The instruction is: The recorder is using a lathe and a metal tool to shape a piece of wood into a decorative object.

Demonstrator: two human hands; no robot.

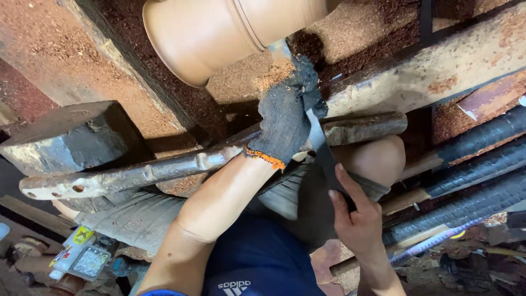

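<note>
A pale wooden workpiece [219,33], round and bell-shaped, sits on a lathe at the top of the view. My left hand [285,112], in a dark knitted glove with an orange cuff, grips the blade of a long dark chisel [324,156] close to the wood, resting over a rusty metal tool rest bar [164,170]. My bare right hand [356,216] holds the chisel's lower end near my knee [378,159]. The chisel's tip is hidden behind the glove.
Red-brown sawdust [350,27] covers the lathe bed and the floor. A heavy metal block [71,137] stands at the left. Several black wrapped tool handles [476,164] lie at the right. A small flashlight-like gadget [82,255] lies at the lower left.
</note>
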